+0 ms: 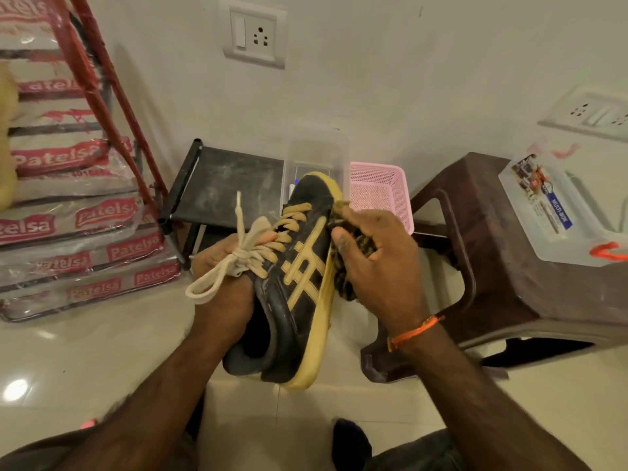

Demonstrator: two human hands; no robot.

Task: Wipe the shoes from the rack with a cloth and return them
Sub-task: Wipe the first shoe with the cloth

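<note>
The tiled floor bore a black rack far off, a brown stool right, stacked sacks left

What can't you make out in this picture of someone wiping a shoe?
Head view:
- cloth: mostly covered by the right hand.
- shoe: far side and sole face away.
- left hand: fingers behind the shoe and laces.
- rack: lower shelves hidden behind the shoe.

A brown plastic stool stands on the floor ahead of me. On its seat rests a clear storage box. Just left of the stool sits a pink mesh basket. Well left of it, stacked Patelsa bags lie behind a red ladder.
</note>
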